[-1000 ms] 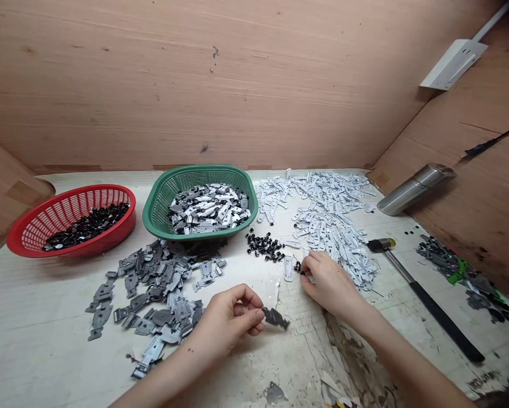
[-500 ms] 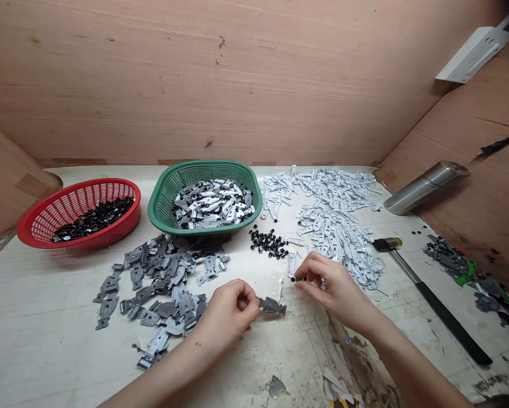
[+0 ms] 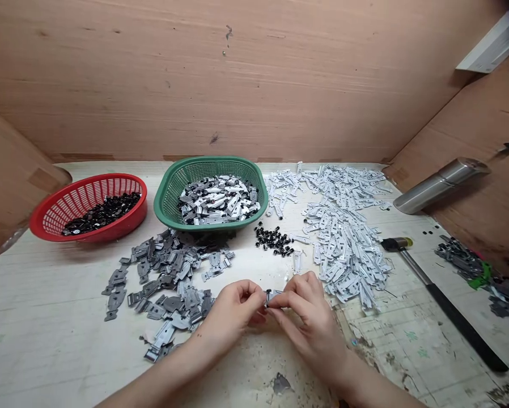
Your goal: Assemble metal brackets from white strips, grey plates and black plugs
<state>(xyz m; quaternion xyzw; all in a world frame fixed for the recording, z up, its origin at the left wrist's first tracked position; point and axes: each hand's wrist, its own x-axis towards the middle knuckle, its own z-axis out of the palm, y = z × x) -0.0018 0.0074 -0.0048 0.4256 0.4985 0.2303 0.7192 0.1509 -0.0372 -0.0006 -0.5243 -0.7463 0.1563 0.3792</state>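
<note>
Because the left hand (image 3: 240, 305) and the right hand (image 3: 308, 311) both pinch one small metal piece (image 3: 274, 295) at the lower middle of the frame, everything depends on fingertip grip. Uneven pressure could twist the piece or make it spring loose; fingers cover most of it, so I cannot tell how well its dark end is seated. If dropped, it might skitter across the smooth table (image 3: 46, 306) and scatter the black bits (image 3: 274, 240) lying loose just above the hands. Thin edges could also nick a fingertip.

Left of centre, the grey plates (image 3: 169, 277) look flat, dull and waisted, heaped at all angles. The white strips (image 3: 343, 249), right of centre, are slim and pale, overlapping thickly. Slotted plastic forms the oval red basket (image 3: 127, 225) and the deeper green basket (image 3: 212, 227). Towards the right edge lie a hammer (image 3: 462, 323) with a black grip and a shiny steel flask (image 3: 439, 186).
</note>
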